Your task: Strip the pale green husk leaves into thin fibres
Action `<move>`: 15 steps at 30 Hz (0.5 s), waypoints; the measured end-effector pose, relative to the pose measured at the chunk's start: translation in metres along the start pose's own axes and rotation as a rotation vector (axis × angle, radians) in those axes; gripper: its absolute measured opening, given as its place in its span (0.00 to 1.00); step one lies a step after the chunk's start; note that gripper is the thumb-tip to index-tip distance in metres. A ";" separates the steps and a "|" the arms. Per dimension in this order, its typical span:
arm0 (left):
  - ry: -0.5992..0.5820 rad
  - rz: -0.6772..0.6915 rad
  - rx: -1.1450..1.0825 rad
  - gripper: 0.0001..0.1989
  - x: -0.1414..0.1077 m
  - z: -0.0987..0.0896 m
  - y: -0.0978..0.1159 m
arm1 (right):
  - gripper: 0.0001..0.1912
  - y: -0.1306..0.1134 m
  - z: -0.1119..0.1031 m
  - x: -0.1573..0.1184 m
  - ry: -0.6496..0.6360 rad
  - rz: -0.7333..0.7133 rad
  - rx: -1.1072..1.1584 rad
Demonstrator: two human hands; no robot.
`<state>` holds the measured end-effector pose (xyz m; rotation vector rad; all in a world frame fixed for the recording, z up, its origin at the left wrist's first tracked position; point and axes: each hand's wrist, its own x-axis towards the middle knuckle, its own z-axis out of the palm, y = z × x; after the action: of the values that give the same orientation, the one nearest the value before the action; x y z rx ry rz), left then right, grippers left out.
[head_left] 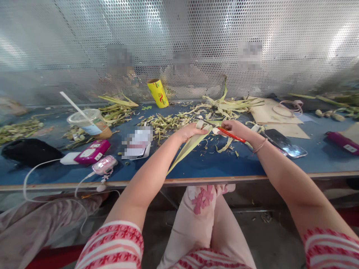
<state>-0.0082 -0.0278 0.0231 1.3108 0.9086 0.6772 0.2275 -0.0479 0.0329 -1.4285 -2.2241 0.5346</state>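
My left hand (pixel 191 131) is closed around the top of a long pale-green leaf (pixel 188 148), its tapered end hanging down toward the table edge. My right hand (pixel 236 130) is closed on a slim tool with a red handle (pixel 231 135) and a thin dark metal tip pointing left across the leaf. Its exact kind cannot be made out. A small whitish piece (pixel 215 130) shows between the hands. Behind them lies a heap of shredded green plant scraps (pixel 164 125); longer dry leaves (pixel 228 105) lie farther back.
On the blue table (pixel 157 168) stand a yellow cardboard tube (pixel 157 93) and a plastic cup with straw (pixel 91 121). Phones (pixel 138 144) (pixel 283 142), a purple power bank (pixel 92 151), a pink case (pixel 104 164) and brown paper (pixel 276 112) lie around. Another person's leg (pixel 53 220) is at left.
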 end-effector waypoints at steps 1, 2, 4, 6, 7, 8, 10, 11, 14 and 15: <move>0.013 -0.003 -0.007 0.15 0.000 0.000 0.000 | 0.31 0.000 0.000 0.001 0.015 0.012 0.002; 0.034 -0.002 -0.018 0.16 -0.001 0.001 0.000 | 0.31 0.001 0.000 0.002 0.042 0.030 0.006; 0.092 0.013 -0.044 0.16 0.000 0.001 0.000 | 0.31 0.003 0.000 0.005 0.140 0.100 -0.005; 0.150 0.043 -0.090 0.15 0.001 0.001 0.000 | 0.29 0.007 -0.003 0.007 0.262 0.203 -0.075; 0.170 0.059 -0.117 0.14 0.002 0.001 0.000 | 0.28 0.010 -0.004 0.008 0.305 0.256 -0.131; 0.185 0.074 -0.144 0.13 0.003 0.001 0.000 | 0.27 0.013 -0.006 0.009 0.330 0.303 -0.192; 0.218 0.099 -0.189 0.11 0.004 0.002 0.001 | 0.26 0.020 -0.009 0.010 0.314 0.387 -0.302; 0.237 0.108 -0.205 0.10 0.004 0.003 0.001 | 0.27 0.023 -0.010 0.010 0.287 0.419 -0.348; 0.292 0.129 -0.229 0.09 0.005 0.002 0.002 | 0.28 0.032 -0.009 0.010 0.186 0.451 -0.449; 0.303 0.139 -0.232 0.09 0.006 0.002 0.002 | 0.27 0.034 -0.008 0.009 0.158 0.443 -0.468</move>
<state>-0.0034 -0.0236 0.0242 1.0870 0.9536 1.0788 0.2537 -0.0256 0.0224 -2.1427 -1.9845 0.0175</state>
